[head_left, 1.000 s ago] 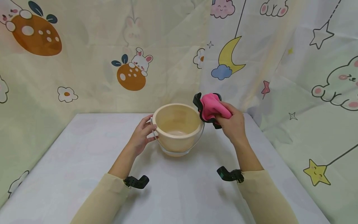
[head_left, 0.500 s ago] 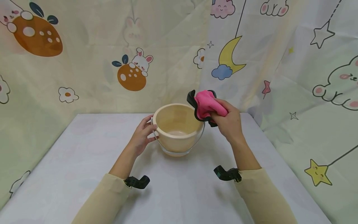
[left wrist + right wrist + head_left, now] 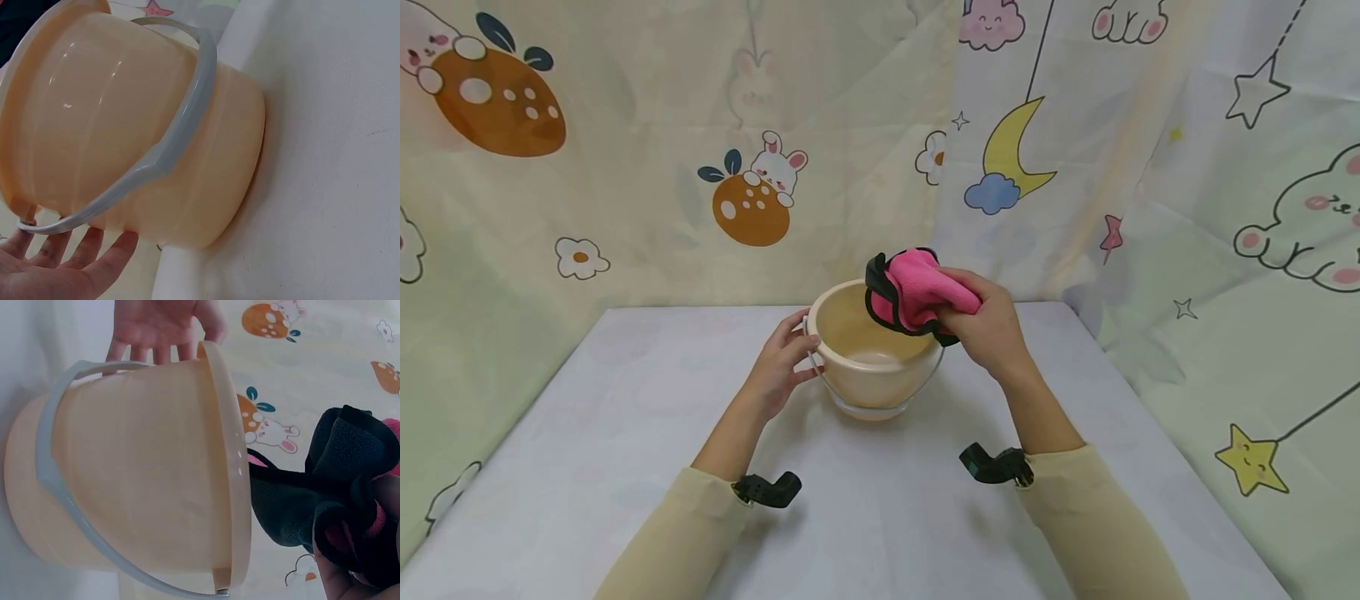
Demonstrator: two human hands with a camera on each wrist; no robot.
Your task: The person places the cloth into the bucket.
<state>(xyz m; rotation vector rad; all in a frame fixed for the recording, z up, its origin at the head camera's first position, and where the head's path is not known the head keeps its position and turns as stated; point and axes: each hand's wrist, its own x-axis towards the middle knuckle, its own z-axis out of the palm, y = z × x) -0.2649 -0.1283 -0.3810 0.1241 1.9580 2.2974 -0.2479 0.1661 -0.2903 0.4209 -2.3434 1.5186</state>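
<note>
A cream bucket (image 3: 868,387) with a grey handle (image 3: 181,128) stands upright on the white table. My left hand (image 3: 777,367) touches the bucket's left side, thumb near the rim; in the left wrist view its fingertips (image 3: 115,250) lie against the wall, fairly straight. Above the bucket's right rim, my right hand (image 3: 988,321) grips a bunched cloth (image 3: 917,287), pink on one face and dark grey on the other, with black edging. The cloth overlaps the bucket's opening in the head view. In the right wrist view the cloth's dark side (image 3: 281,509) sits just above the rim.
The white table (image 3: 647,400) runs back to a hanging fabric sheet (image 3: 655,150) printed with cartoon figures, which also covers the right side. A small black camera sits on each wrist (image 3: 767,490).
My right hand has moved leftward with the cloth, from beside the bucket's right rim to over its opening. My left hand and the bucket stay in place.
</note>
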